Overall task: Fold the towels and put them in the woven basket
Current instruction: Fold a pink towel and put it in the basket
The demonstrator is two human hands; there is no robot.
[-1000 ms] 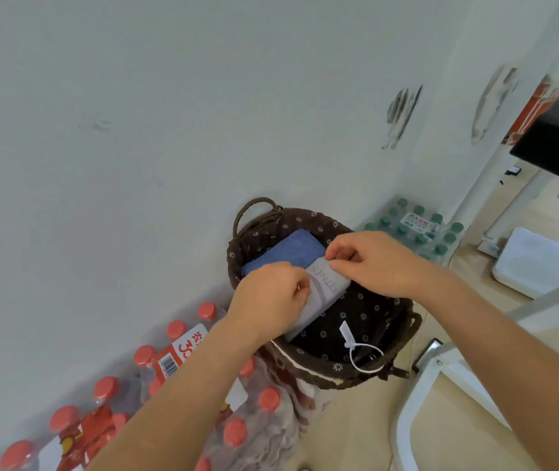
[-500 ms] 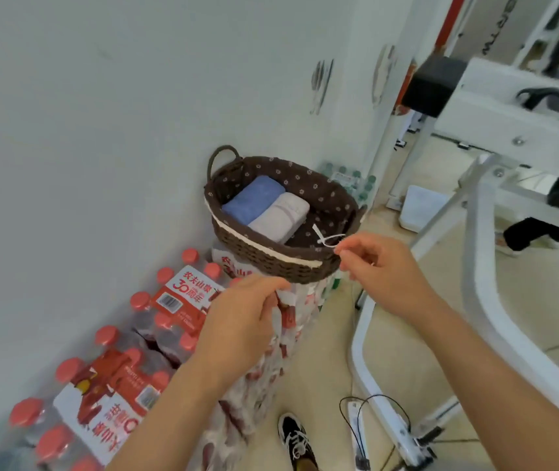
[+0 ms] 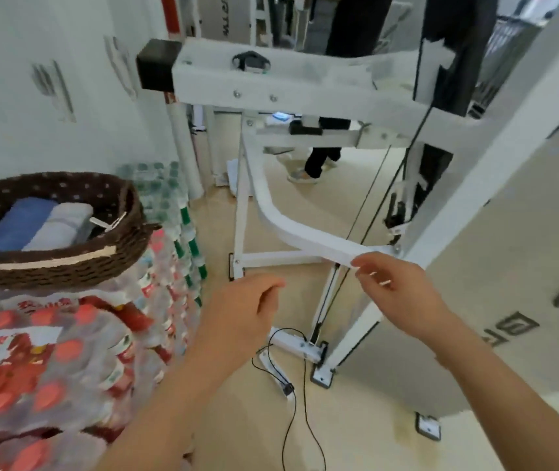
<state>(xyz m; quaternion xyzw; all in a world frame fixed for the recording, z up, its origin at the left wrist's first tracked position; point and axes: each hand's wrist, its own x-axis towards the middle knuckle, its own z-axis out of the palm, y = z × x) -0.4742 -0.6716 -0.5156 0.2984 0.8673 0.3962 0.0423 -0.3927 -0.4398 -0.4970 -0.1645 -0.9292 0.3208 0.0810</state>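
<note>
Hovering in mid-air, my left hand point(image 3: 240, 311) and my right hand point(image 3: 397, 294) are both loosely curled, gripping nothing, well apart from the woven basket point(image 3: 67, 266). That sits on top of the stacked bottle packs point(image 3: 50, 368), at their right edge. Inside it, the folded blue towel point(image 3: 16, 226) lies touching the grey towel point(image 3: 60, 229), side by side. A white frame point(image 3: 305, 239) stands behind my hands.

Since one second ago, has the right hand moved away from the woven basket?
Yes. The right hand was over the woven basket; now it is away to its right.
</note>
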